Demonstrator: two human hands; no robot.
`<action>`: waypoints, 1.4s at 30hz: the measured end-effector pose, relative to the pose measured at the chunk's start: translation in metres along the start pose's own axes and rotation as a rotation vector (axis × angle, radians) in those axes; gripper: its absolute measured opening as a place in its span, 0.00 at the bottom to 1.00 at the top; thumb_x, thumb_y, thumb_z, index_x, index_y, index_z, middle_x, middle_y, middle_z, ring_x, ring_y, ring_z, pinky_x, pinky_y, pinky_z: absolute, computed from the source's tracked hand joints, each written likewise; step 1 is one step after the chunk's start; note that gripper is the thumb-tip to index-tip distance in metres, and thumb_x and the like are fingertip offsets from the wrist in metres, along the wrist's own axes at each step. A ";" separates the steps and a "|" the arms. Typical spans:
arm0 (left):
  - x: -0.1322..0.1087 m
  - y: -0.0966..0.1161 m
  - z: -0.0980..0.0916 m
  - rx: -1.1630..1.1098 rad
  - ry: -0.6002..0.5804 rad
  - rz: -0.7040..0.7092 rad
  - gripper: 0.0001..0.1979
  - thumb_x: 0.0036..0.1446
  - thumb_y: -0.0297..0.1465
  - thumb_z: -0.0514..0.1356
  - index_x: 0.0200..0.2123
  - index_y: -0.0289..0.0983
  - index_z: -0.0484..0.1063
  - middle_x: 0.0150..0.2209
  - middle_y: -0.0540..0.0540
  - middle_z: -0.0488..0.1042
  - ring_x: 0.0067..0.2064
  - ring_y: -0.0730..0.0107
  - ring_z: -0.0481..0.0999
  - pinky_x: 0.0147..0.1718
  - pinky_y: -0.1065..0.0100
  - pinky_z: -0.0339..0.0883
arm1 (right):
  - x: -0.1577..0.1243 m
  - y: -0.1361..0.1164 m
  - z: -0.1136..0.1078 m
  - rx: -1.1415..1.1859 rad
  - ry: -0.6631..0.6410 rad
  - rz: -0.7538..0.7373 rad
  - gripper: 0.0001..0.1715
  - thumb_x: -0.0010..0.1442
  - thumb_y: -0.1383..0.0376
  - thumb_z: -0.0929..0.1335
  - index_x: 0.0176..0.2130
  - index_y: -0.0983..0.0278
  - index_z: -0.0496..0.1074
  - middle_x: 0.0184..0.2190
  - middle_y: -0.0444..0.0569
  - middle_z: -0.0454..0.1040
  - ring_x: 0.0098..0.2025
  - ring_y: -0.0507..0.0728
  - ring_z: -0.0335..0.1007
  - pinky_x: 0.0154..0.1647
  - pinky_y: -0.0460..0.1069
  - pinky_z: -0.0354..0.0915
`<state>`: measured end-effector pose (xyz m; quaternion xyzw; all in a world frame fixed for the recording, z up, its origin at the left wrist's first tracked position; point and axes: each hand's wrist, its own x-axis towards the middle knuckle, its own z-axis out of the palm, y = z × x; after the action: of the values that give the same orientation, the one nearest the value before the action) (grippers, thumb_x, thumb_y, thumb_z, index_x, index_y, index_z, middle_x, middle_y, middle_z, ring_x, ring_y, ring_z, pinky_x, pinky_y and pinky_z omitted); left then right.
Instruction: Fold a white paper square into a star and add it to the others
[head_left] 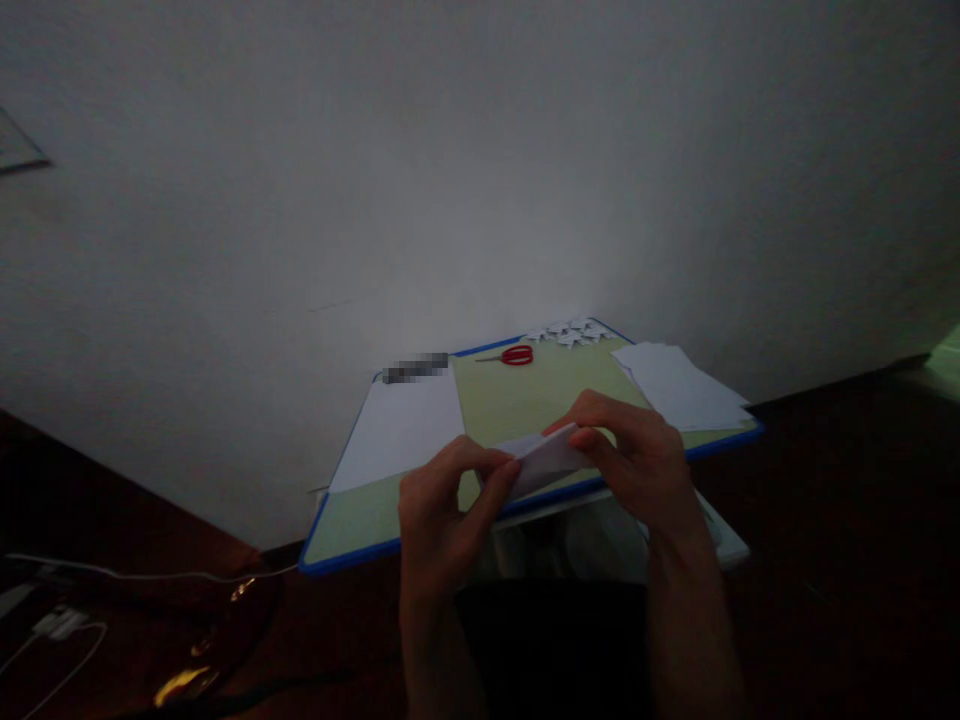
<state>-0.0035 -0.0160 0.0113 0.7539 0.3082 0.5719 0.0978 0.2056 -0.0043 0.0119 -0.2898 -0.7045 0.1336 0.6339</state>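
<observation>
A folded piece of white paper (545,459) is held between both hands above the near edge of a small green table with a blue rim (525,400). My left hand (442,510) pinches the paper's left end with fingers closed. The paper's right part is gripped by my right hand (637,455), with the thumb on top. Red-handled scissors (514,355) lie at the table's far side. Several small folded white paper shapes (571,331) sit in the far corner.
A white sheet (401,425) lies on the table's left and a stack of white sheets (682,385) on its right. A pale wall rises behind. White cables (90,590) run over the dark floor at left.
</observation>
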 end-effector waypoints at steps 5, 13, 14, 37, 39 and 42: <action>-0.003 -0.006 0.003 -0.043 0.029 -0.089 0.05 0.63 0.26 0.70 0.35 0.40 0.79 0.29 0.52 0.79 0.30 0.72 0.78 0.30 0.69 0.71 | -0.006 0.008 0.004 -0.013 0.009 0.097 0.12 0.60 0.56 0.79 0.32 0.59 0.79 0.27 0.42 0.79 0.29 0.54 0.72 0.32 0.49 0.68; -0.003 -0.004 0.004 -0.026 -0.029 -0.128 0.01 0.63 0.30 0.70 0.38 0.40 0.81 0.34 0.50 0.83 0.34 0.70 0.80 0.35 0.68 0.73 | -0.006 0.012 0.004 0.065 -0.016 0.190 0.10 0.60 0.56 0.79 0.36 0.59 0.83 0.33 0.45 0.84 0.34 0.57 0.78 0.36 0.51 0.72; -0.003 -0.005 0.004 -0.029 -0.013 -0.142 0.01 0.63 0.30 0.70 0.38 0.40 0.82 0.34 0.50 0.83 0.34 0.69 0.80 0.35 0.68 0.73 | -0.005 0.011 0.004 0.081 -0.027 0.201 0.09 0.61 0.56 0.78 0.39 0.58 0.84 0.36 0.46 0.86 0.36 0.57 0.79 0.38 0.51 0.73; -0.001 -0.008 0.009 -0.116 -0.163 -0.352 0.08 0.64 0.37 0.69 0.38 0.39 0.82 0.33 0.48 0.84 0.36 0.66 0.81 0.35 0.69 0.72 | -0.002 0.018 -0.004 0.094 -0.087 0.208 0.03 0.64 0.62 0.77 0.35 0.57 0.84 0.30 0.41 0.83 0.32 0.53 0.77 0.35 0.47 0.70; -0.001 -0.007 0.010 -0.140 -0.164 -0.367 0.07 0.63 0.37 0.70 0.38 0.39 0.82 0.32 0.49 0.83 0.36 0.66 0.81 0.35 0.69 0.72 | -0.002 0.017 -0.002 0.080 -0.095 0.184 0.03 0.64 0.62 0.77 0.36 0.57 0.84 0.30 0.41 0.83 0.32 0.53 0.77 0.36 0.48 0.69; -0.001 -0.008 0.014 -0.222 -0.063 -0.413 0.08 0.60 0.37 0.72 0.36 0.38 0.82 0.31 0.49 0.83 0.32 0.68 0.79 0.31 0.71 0.71 | -0.002 0.016 -0.001 0.087 -0.090 0.144 0.06 0.65 0.57 0.77 0.41 0.56 0.84 0.33 0.43 0.83 0.36 0.55 0.78 0.40 0.51 0.69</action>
<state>0.0061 -0.0080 0.0020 0.6769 0.3878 0.5465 0.3047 0.2109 0.0071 0.0021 -0.3054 -0.7033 0.2223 0.6022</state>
